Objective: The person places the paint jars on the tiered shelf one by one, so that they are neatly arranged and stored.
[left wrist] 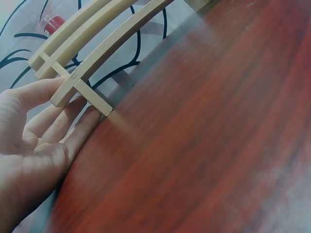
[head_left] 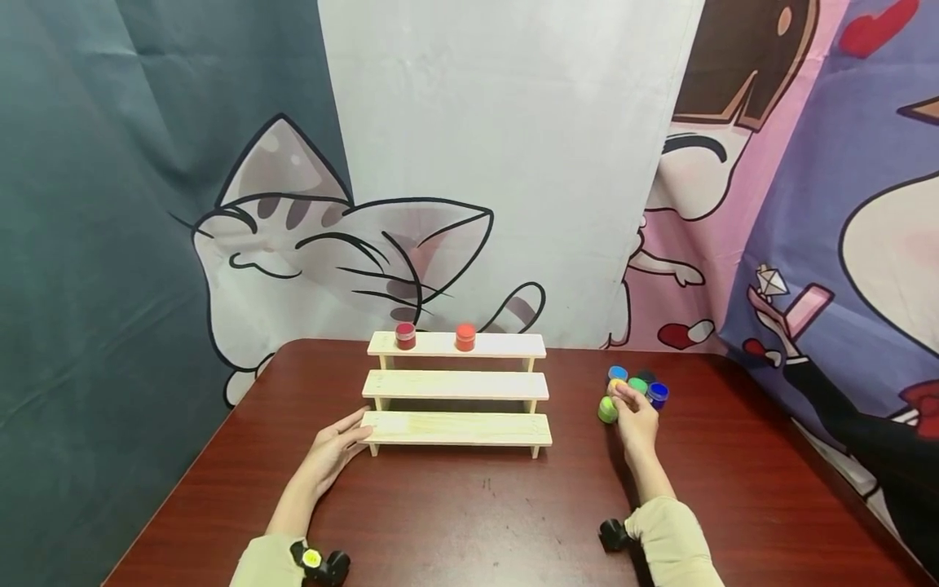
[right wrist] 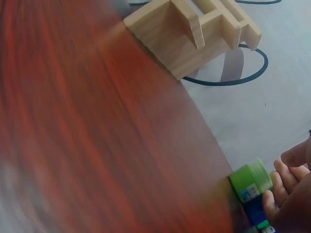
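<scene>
My left hand (head_left: 333,452) holds the left end of a three-tier wooden display rack (head_left: 456,428), thumb over the lowest shelf and fingers beside its leg (left wrist: 95,97). Off to the rack's right, my right hand (head_left: 637,425) pinches a small yellow paint jar (head_left: 617,383) among several other jars. Around it are a light green jar (head_left: 607,410), a light blue jar (head_left: 618,372), a green jar (head_left: 637,386), a dark blue jar (head_left: 658,395) and a black one (head_left: 646,376). On the top shelf stand a dark red jar (head_left: 405,335) and an orange-red jar (head_left: 465,337).
The rack and jars stand on a reddish-brown wooden table (head_left: 469,522). Behind its far edge hangs a printed cloth (head_left: 513,163) with cartoon figures, and more cloth covers both sides. A black wrist camera (head_left: 614,536) sits by the right sleeve.
</scene>
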Motion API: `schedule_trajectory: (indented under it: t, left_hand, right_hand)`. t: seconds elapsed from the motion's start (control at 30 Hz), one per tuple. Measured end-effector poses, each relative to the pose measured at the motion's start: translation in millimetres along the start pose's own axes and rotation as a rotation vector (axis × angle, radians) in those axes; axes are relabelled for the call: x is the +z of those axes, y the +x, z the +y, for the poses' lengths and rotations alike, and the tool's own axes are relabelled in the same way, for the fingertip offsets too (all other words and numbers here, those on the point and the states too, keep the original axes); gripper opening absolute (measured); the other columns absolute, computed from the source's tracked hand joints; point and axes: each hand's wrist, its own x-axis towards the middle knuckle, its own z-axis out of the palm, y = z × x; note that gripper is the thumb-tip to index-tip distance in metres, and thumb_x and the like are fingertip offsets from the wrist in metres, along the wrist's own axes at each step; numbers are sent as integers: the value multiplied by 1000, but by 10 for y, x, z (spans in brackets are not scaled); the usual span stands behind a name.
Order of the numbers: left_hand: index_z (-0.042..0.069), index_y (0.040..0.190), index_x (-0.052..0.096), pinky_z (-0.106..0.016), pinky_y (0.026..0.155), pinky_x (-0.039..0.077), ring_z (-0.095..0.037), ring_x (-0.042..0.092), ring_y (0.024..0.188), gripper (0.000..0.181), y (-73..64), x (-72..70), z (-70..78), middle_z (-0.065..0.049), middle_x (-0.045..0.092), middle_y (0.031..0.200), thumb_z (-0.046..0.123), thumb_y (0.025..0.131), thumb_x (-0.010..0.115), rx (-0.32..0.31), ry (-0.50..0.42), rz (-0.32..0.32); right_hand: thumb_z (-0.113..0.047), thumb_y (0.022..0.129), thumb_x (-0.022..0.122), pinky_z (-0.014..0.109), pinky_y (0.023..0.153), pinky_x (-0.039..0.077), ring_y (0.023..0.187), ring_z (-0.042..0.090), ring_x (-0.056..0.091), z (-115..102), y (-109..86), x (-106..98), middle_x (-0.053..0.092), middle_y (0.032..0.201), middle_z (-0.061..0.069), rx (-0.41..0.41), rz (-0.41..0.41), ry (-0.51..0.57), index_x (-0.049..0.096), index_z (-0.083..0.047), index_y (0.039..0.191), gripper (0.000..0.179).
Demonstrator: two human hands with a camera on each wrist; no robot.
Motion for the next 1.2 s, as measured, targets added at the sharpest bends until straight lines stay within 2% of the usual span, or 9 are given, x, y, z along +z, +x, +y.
schedule_trajectory:
  t: [0.17,0.3,0.4,0.47,0.67,0.8,0.9,1.1,1.2]
  left_hand:
    - [2,154,25,-13,89,48,16,54,101,66,-2,2,-5,-16,22,161,14,97,57,-3,15,-9]
    - [2,154,24,-13,90,47,18,53,102,66,-6,-21,-5,-15,21,162,14,98,56,-3,23,-14]
    - [2,154,23,-13,90,47,19,51,102,66,-5,-32,-5,-14,20,162,15,98,56,-2,31,-20]
    - [2,154,24,-13,90,47,20,51,102,65,-4,-34,-6,-14,20,162,15,98,55,-3,33,-18]
    - [3,154,24,-13,91,47,19,51,102,65,2,-27,-17,-14,21,162,15,99,55,-2,34,-19]
    - [2,154,24,-13,91,47,20,50,102,65,0,-20,-11,-14,20,162,15,98,56,-2,29,-20]
    - [1,154,25,-12,90,47,18,52,102,65,-2,-16,0,-15,21,161,13,97,56,-2,13,-11]
    - [-1,153,25,-12,89,48,17,53,101,66,-3,-10,15,-16,22,161,11,97,56,-9,-9,3]
    - [-1,153,24,-12,89,48,17,53,101,66,0,-5,17,-16,22,161,11,97,56,-8,-5,-3]
  right_hand:
    - [-5,93,59,-2,68,38,81,-18,48,11,-14,7,64,126,23,-12,7,-7,62,3,125,33]
    - [-6,93,59,-2,69,37,101,4,59,21,2,27,62,130,23,-17,-3,-49,61,0,129,36]
    - [-6,93,59,-1,72,34,117,22,57,34,13,35,61,132,22,-24,-19,-84,60,-2,131,38]
    - [-5,93,59,0,74,32,121,27,55,38,11,35,61,132,20,-30,-33,-98,59,-2,131,38]
    - [-3,92,58,3,72,35,119,30,55,56,13,25,61,132,22,-51,-34,-131,58,-2,132,40]
    - [-3,90,60,25,90,41,116,32,55,81,26,25,62,130,22,-71,-20,-184,59,-1,131,42]
    - [-3,89,61,39,96,39,113,33,53,91,33,23,62,129,23,-79,-18,-223,59,0,131,42]
    - [-8,88,65,33,88,43,111,32,55,77,32,10,62,128,23,-77,-35,-279,59,-1,131,44]
    - [-9,88,66,38,91,46,114,34,57,59,21,0,62,129,22,-72,-50,-288,58,-2,133,46]
